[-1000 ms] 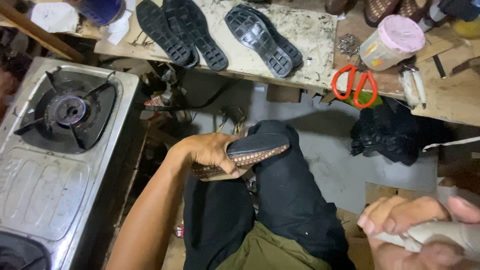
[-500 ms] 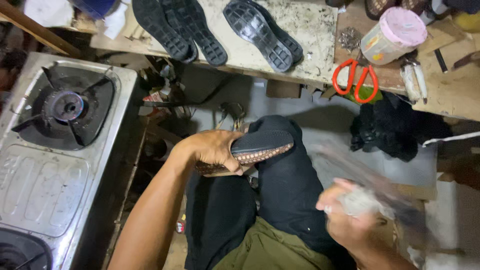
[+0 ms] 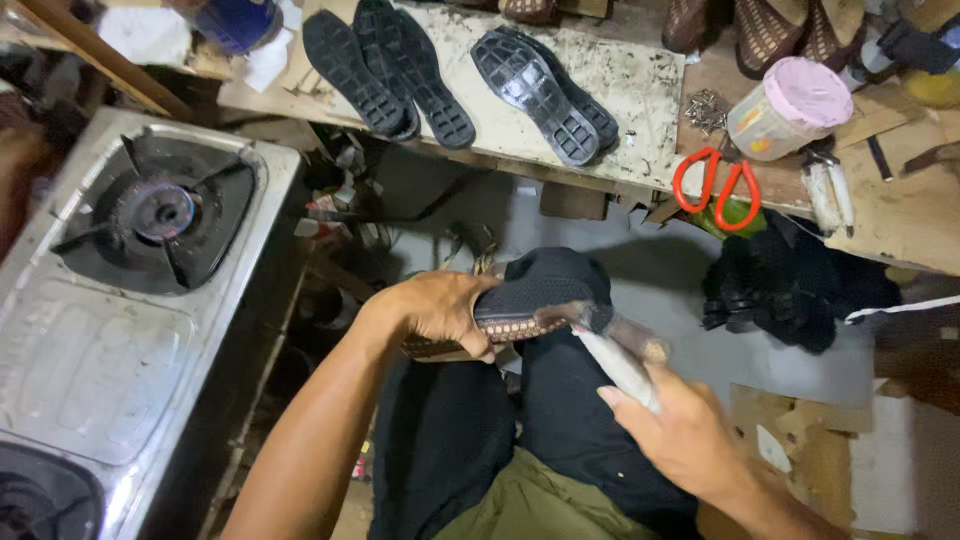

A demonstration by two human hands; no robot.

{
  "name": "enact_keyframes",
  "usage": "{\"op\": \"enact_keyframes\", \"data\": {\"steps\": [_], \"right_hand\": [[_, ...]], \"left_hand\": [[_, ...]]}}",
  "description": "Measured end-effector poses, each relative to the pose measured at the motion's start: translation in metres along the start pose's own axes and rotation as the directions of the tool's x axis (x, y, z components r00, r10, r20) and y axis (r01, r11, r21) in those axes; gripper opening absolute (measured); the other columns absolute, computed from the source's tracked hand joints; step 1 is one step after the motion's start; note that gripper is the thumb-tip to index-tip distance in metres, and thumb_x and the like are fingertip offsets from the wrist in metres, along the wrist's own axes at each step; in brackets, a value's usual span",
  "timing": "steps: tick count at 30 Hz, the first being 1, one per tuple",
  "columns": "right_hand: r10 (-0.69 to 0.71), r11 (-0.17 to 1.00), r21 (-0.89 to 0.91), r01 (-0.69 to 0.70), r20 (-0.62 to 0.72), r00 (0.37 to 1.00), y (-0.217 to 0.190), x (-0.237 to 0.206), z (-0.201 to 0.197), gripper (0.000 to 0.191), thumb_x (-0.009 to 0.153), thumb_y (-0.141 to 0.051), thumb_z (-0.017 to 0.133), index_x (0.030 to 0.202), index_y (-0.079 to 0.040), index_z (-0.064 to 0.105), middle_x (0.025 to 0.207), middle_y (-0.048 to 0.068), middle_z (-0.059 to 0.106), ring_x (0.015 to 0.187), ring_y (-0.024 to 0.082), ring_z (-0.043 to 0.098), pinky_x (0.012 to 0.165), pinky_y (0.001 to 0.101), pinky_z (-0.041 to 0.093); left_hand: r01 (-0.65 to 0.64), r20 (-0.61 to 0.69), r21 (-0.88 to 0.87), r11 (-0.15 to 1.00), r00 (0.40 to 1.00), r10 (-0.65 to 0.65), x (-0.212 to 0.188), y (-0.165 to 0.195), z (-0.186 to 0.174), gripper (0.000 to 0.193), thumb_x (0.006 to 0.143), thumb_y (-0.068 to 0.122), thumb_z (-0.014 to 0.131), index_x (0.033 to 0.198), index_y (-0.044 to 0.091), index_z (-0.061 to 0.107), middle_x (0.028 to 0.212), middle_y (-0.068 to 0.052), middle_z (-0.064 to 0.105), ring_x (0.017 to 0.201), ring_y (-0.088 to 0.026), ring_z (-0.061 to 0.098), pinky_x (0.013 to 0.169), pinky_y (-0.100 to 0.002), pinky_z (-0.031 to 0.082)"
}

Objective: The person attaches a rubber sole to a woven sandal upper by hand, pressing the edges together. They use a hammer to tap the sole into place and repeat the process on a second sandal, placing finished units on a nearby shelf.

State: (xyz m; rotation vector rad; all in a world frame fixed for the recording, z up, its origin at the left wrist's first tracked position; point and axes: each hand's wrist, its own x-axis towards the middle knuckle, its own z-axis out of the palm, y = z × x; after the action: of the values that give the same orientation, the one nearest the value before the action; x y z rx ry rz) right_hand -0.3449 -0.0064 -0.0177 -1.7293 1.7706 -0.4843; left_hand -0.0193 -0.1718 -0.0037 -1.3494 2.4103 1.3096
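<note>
Head view: the left hand [image 3: 440,312] is closed around a brown woven shoe [image 3: 520,325], thumb and fingers wrapped over its upper, pressing it sole-side out against the raised knee [image 3: 550,280] in dark trousers. The shoe sits at mid-frame, on top of the knee, toe pointing right.

The right hand [image 3: 690,435] is closed in a fist around the handle of a tool [image 3: 615,355]. The tool is blurred; its far end meets the right end of the shoe, though exactly what touches there I cannot tell.

On the left stands a steel gas stove [image 3: 120,340], its far burner [image 3: 160,212] showing a small blue flame.

Far across the top runs a stained workbench [image 3: 640,90]. Two pairs of black soles [image 3: 455,70] lie on it, tread up. To the right of them are red-handled scissors [image 3: 715,185], a plastic tub with a pink lid [image 3: 790,108] and a small heap of nails [image 3: 708,108]. More woven shoes [image 3: 765,30] sit at the far edge.

A black bundle [image 3: 780,290] lies on the floor below the bench, right of the knee.
</note>
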Motion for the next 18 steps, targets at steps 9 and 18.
{"op": "enact_keyframes", "data": {"steps": [9, 18], "right_hand": [[0.085, 0.841, -0.541, 0.025, 0.176, 0.981, -0.037, 0.01, -0.008, 0.037, 0.092, -0.045, 0.073, 0.094, -0.008, 0.079, 0.077, 0.015, 0.073, 0.076, 0.02, 0.074, 0.07, 0.0299, 0.059], [-0.146, 0.989, 0.037, 0.145, 0.016, 0.989, -0.027, -0.011, -0.01, 0.049, 0.091, -0.039, 0.074, 0.131, -0.012, 0.067, 0.086, 0.006, 0.076, 0.078, 0.015, 0.072, 0.071, 0.0312, 0.057]], "left_hand": [[0.051, 0.011, 0.04, 0.998, 0.999, -0.052, -0.007, 0.006, -0.001, 0.1, 0.048, 0.047, 0.088, 0.138, 0.015, 0.059, 0.111, -0.012, 0.077, 0.103, -0.03, 0.073, 0.089, -0.04, 0.055], [0.042, 0.007, 0.034, 0.999, 0.999, -0.042, -0.006, 0.0, 0.004, 0.103, 0.049, 0.05, 0.088, 0.141, 0.014, 0.057, 0.114, -0.015, 0.075, 0.105, -0.033, 0.072, 0.09, -0.042, 0.054]]}}
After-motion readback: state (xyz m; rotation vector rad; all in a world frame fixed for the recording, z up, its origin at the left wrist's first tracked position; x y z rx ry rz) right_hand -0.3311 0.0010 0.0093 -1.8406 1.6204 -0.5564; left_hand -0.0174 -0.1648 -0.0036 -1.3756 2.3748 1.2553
